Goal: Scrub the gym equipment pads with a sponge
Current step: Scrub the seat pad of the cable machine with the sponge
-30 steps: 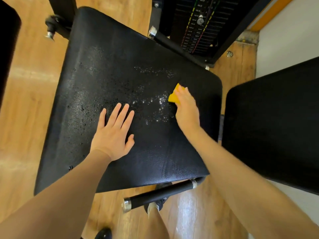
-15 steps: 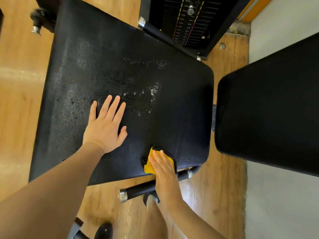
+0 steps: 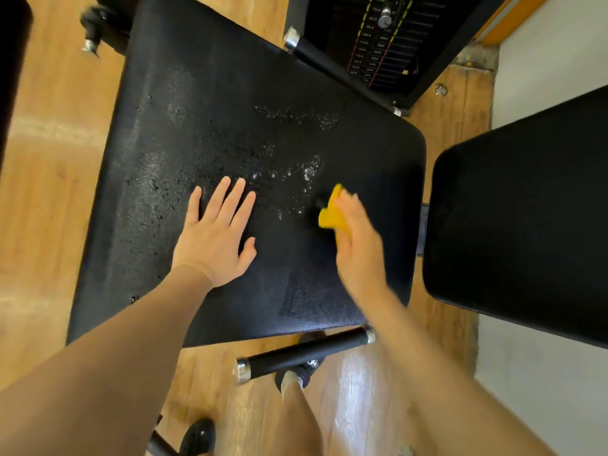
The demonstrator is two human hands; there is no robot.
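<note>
A large black padded seat (image 3: 197, 93) fills the middle of the head view, with white foam specks near its centre. My left hand (image 3: 217, 238) lies flat on the pad, fingers spread, holding nothing. My right hand (image 3: 358, 245) is blurred with motion and grips a yellow sponge (image 3: 332, 213) against the pad, just right of the foam. Most of the sponge is hidden under my fingers.
A second black pad (image 3: 526, 218) stands close on the right. A weight stack (image 3: 381, 44) sits at the back. A black handle bar with a chrome cap (image 3: 302, 353) juts out below the pad's near edge. My leg and shoe (image 3: 296, 376) stand on the wooden floor.
My right hand has swept the sponge from the pad's near edge back up to the middle, beside the foam. My left hand stays flat in place.
</note>
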